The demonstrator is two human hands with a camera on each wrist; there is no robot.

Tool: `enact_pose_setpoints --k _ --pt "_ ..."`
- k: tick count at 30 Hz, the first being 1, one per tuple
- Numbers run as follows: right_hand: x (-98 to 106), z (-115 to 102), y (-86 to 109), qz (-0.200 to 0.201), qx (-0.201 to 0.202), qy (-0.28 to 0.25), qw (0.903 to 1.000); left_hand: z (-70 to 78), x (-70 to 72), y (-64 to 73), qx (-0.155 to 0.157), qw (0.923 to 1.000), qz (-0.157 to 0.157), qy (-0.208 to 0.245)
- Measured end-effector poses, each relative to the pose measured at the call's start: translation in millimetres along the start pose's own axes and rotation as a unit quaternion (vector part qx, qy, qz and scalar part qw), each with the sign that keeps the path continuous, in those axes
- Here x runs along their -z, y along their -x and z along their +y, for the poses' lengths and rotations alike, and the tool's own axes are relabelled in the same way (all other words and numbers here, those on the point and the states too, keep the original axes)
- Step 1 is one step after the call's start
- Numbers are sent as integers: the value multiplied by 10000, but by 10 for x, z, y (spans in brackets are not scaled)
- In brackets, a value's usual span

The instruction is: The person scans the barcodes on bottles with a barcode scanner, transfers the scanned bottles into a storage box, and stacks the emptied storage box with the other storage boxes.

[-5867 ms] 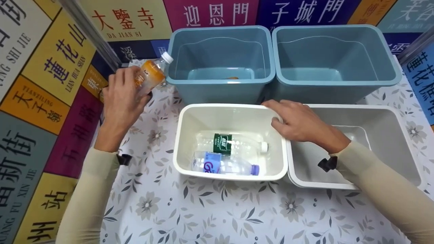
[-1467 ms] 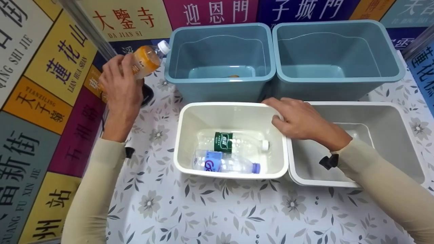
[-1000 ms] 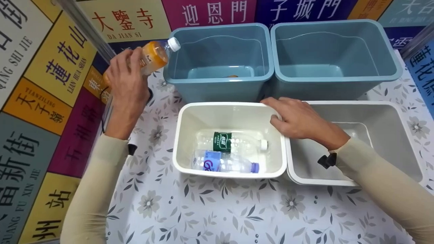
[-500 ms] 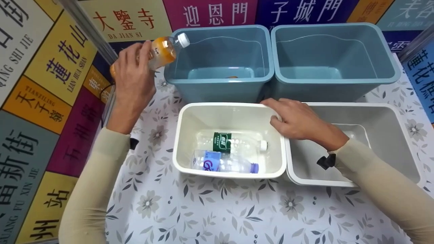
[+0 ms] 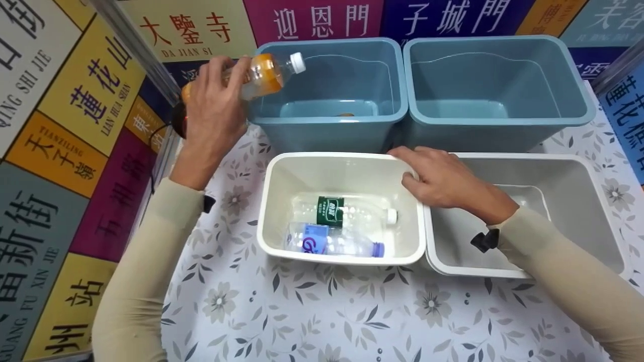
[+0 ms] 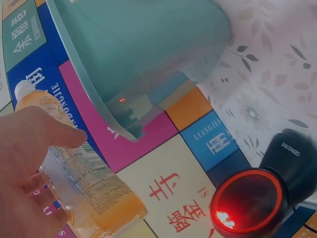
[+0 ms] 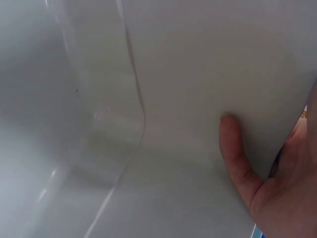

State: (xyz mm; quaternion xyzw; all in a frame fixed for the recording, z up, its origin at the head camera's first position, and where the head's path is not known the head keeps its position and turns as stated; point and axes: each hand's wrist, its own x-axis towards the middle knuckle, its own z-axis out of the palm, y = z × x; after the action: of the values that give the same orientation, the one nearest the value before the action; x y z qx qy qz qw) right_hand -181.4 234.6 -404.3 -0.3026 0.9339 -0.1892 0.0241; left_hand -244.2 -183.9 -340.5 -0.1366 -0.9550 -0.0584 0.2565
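My left hand (image 5: 216, 108) grips a clear plastic drink bottle (image 5: 266, 74) with an orange label and white cap, tilted so the cap points right over the left edge of the left blue bin (image 5: 329, 120). In the left wrist view my thumb lies across the bottle (image 6: 94, 186), beside a black barcode scanner (image 6: 250, 203) glowing red. My right hand (image 5: 440, 176) holds the top right corner of a white bin (image 5: 342, 260), thumb inside the wall. Inside lie a bottle with a green label (image 5: 330, 210) and one with a blue label and purple cap (image 5: 337, 244).
A second blue bin (image 5: 498, 121) stands at the back right, and another white bin (image 5: 593, 201) under my right forearm. A small orange item (image 5: 346, 115) shows at the bottom of the left blue bin. Printed panels (image 5: 312, 20) wall the left and back of the flowered tabletop (image 5: 322, 311).
My left hand has carried the orange-label bottle up and to the right from beside the left blue bin, its cap now over that bin. The right hand has stayed on the white bin.
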Motion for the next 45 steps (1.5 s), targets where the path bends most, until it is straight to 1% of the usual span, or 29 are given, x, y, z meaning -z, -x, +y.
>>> enact_pose_setpoints --k 5,12,16,19,24,28,31,34,40,45 --pt "-7 11 15 -2 -22 27 10000 99 0 -81 -109 9995 -287 -74" --pt "21 11 41 -36 -114 62 9999 234 -34 -207 -388 9987 -299 -120" --pt "29 8 38 -71 -153 65 9998 309 -35 -257 -442 9978 -482 -45" --pt "28 4 34 -92 -171 54 9998 368 -41 -294 -498 9972 -552 55" --pt "17 0 24 -64 -129 69 9999 453 -56 -339 -572 9953 -744 225" --pt "14 1 18 -57 -117 66 9999 480 -64 -355 -697 9916 -971 501" --pt "15 2 16 -89 -141 50 9998 477 -79 -362 -912 9866 -1056 841" --pt "11 1 12 -103 -147 36 9998 472 -108 -366 -1123 9813 -1117 1091" --pt "-6 0 3 25 17 19 10000 506 -166 -383 -1341 9767 -1172 1194" --pt "-9 2 -3 48 34 -15 10000 544 -188 -425 -1381 9744 -1343 1163"
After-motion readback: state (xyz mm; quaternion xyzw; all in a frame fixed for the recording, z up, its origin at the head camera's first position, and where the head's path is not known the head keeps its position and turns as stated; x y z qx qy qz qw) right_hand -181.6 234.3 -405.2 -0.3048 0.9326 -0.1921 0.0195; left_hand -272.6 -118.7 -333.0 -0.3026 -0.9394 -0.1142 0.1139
